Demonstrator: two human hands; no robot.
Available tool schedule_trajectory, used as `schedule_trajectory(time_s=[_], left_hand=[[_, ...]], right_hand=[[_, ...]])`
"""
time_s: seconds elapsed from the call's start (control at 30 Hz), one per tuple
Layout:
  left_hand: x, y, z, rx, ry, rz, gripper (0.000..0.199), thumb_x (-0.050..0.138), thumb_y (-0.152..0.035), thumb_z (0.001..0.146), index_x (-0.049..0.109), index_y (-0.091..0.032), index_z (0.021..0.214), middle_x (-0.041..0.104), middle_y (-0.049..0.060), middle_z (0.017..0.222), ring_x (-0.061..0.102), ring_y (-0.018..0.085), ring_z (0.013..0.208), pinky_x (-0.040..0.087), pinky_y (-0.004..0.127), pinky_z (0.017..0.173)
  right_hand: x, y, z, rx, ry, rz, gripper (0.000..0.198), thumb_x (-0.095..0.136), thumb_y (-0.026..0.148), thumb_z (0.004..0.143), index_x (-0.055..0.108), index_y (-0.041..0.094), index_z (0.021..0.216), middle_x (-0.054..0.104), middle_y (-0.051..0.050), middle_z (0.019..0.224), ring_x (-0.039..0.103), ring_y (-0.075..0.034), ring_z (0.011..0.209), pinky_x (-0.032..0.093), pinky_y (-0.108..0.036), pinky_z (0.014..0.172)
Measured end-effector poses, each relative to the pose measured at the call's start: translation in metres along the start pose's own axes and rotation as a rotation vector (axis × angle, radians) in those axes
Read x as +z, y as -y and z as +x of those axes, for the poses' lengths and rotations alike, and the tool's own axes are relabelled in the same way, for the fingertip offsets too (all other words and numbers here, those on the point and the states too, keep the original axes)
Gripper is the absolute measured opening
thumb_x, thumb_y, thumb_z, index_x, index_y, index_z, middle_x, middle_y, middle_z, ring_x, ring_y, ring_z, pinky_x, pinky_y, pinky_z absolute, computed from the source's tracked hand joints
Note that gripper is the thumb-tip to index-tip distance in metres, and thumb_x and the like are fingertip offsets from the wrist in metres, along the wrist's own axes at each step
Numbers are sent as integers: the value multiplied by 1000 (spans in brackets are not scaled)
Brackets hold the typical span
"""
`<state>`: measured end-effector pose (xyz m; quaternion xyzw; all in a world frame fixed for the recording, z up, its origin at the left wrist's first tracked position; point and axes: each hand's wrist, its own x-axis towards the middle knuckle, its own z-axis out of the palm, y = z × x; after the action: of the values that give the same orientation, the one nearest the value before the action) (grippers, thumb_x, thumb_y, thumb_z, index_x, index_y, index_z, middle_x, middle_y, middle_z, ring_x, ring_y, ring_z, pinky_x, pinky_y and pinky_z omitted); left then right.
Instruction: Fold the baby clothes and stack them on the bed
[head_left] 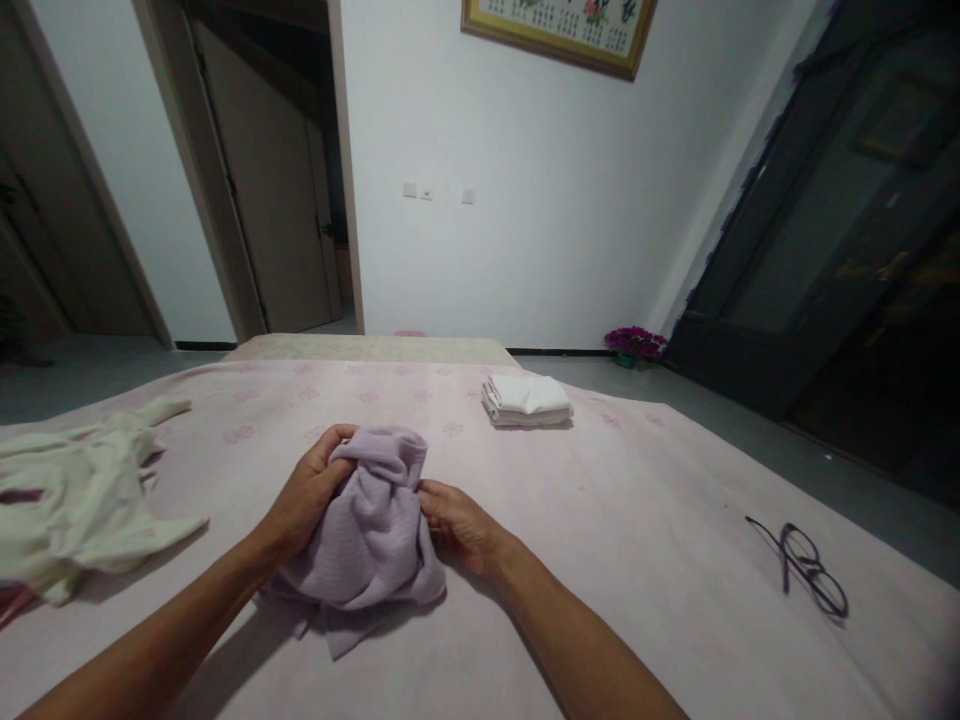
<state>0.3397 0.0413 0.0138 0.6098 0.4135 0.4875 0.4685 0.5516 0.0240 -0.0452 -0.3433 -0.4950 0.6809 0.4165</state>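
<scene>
A bunched lilac garment is raised in front of me, its lower edges resting on the pink bedspread. My left hand grips its upper left side, with fingertips tucked behind a fold. On the garment's right side, my right hand pinches the cloth near mid-height. The garment's exact kind is hard to make out in this crumpled state. Folds of cloth hide part of the fingers of both hands.
A pale cream garment lies spread out at the left. Farther back sits a folded white cloth. Black-framed glasses lie at the right. Beyond the bed, purple flowers stand on the floor by the wall.
</scene>
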Motion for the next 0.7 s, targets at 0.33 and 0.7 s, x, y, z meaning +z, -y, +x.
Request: schedule_trajectory(time_s=[0.33,0.7], left_hand=[[-31,-15,-10,188,168,495,23,51,-17,68,51,-21,90,62,-2,85,59,17,80,44,24,71],[-30,-4,-52,69,706,724,31,43,-50,95,61,-25,102,67,2,87,60,17,73,43,25,67]], right_hand=[[-15,15,2,-250,-267,167,25,64,44,77,53,21,80,59,1,79,53,-14,73,44,-25,71],[-45,72,-37,-233,-71,-258,33,73,47,72,59,17,77,49,5,63,39,-9,55,29,-21,53]])
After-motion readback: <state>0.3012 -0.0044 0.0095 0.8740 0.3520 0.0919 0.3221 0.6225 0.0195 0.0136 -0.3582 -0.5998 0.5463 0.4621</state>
